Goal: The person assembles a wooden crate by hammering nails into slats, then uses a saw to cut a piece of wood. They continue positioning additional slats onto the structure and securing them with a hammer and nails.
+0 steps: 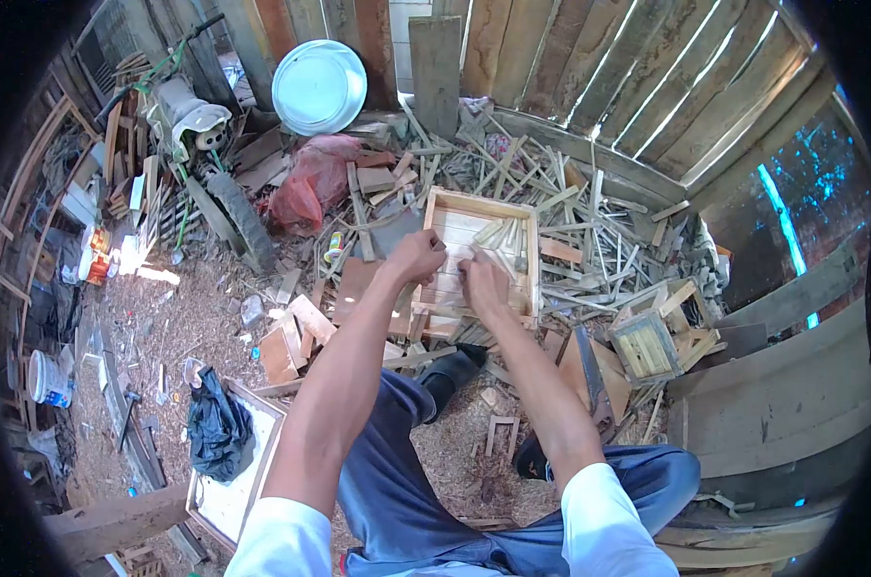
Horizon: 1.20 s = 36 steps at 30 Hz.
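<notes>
A shallow wooden box (529,223) with light slats inside lies on the scrap pile in front of me. My left hand (419,256) is over the box's left side with its fingers curled together; what they hold, if anything, is too small to tell. Over the middle of the box is my right hand (484,282), its fingers bent and pressed together, their contents also hidden. Several short wood strips (496,238) rest in the box, just beyond my right hand.
Scrap wood (604,252) surrounds the box. A handsaw (592,375) and a small wooden crate (647,347) are at the right. At the left lie a black plastic bag (218,426) and a hammer (128,413). A pale basin (319,87) leans on the wall.
</notes>
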Tool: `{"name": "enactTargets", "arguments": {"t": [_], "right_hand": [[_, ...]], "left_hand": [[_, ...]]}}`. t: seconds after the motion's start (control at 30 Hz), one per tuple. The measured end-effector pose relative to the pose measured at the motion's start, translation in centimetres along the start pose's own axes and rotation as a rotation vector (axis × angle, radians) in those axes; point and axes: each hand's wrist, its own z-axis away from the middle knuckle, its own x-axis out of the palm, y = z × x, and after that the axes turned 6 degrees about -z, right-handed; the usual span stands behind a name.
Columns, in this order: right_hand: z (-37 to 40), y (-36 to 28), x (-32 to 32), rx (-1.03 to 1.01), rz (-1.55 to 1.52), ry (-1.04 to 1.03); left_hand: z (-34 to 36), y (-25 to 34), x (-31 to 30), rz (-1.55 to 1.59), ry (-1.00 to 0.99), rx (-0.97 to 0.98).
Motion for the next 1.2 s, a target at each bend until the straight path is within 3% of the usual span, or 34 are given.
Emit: {"name": "enactTargets", "arguments": {"t": [0.2, 0.3, 0.43, 0.53, 0.6, 0.73, 0.8, 1.0, 1.1, 1.2], "right_hand": [[-0.8, 0.7, -0.9, 0.166, -0.139, -0.113], [-0.7, 0.9, -1.0, 0.158, -0.177, -0.061], [-0.3, 1.5, -1.4, 0.091, -0.335, -0.09], [-0.3, 1.9, -1.7, 0.085, -0.32, -0.077], [-0.4, 2.1, -1.6, -0.038, -0.124, 0.005], [-0.5, 1.6, -1.5, -0.019, -0.038, 0.001], [-0.6, 1.1, -2.1, -0.059, -0.015, -0.155], [-0.8, 4.6, 3.3, 0.078, -0.047, -0.064], [-0.9, 0.8, -0.8, -0.02, 0.082, -0.198], [-0.9, 0.7, -0.4, 0.055, 0.081, -0.185]], "left_hand": [[-0.2, 0.1, 0.0, -0.008, 0.031, -0.023], [-0.8, -0.5, 0.2, -0.149, 0.091, 0.08], [-0.6, -0.2, 0.3, -0.122, 0.095, 0.053], [-0.6, 0.1, 0.3, -0.119, 0.096, 0.067], [-0.6, 0.2, 0.3, -0.11, 0.078, 0.071], [-0.6, 0.4, 0.2, -0.115, 0.059, 0.06], [-0.8, 0.1, 0.5, -0.145, 0.086, 0.08], [-1.0, -0.2, 0.5, -0.171, 0.086, 0.123], [-0.9, -0.1, 0.6, -0.211, 0.127, 0.154], [-1.0, -0.1, 0.5, -0.143, 0.076, 0.108]]}}
